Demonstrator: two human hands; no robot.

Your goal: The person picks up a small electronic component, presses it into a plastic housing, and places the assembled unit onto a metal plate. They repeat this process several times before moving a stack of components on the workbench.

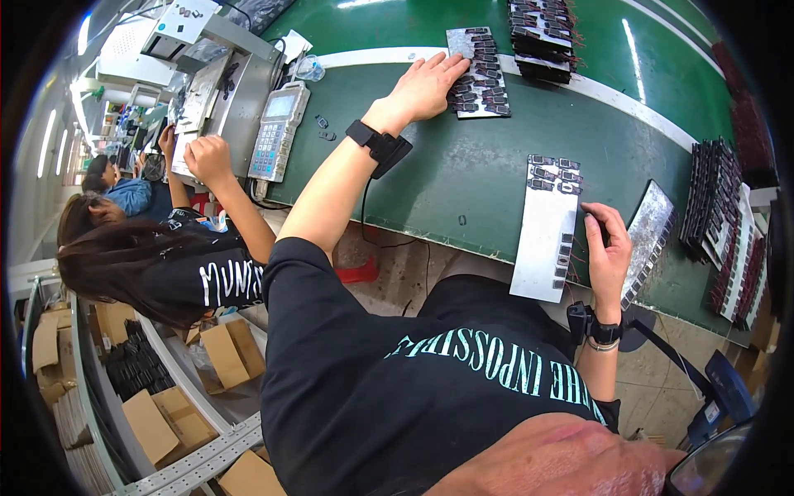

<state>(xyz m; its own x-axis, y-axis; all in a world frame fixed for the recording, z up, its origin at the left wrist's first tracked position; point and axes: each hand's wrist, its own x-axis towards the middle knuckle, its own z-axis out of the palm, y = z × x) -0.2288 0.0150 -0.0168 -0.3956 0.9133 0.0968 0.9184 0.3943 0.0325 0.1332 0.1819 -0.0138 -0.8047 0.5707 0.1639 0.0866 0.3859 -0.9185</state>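
Note:
My left hand reaches far across the green table, fingers stretched out and flat over the left side of a silvery plate that carries rows of small black parts. Closer to me, a long light plate projects past the table's front edge. Small black parts sit at its far end, and dark squares line its right side. Just right of that plate is my right hand, thumb and forefinger brought together. A small dark spot shows at the fingertips, but I cannot make out what it is.
Another silvery plate lies slanted to the right. Stacked plates with black parts and red wires stand at the back and right. A grey keypad controller and a co-worker are at left. Loose parts lie on the table.

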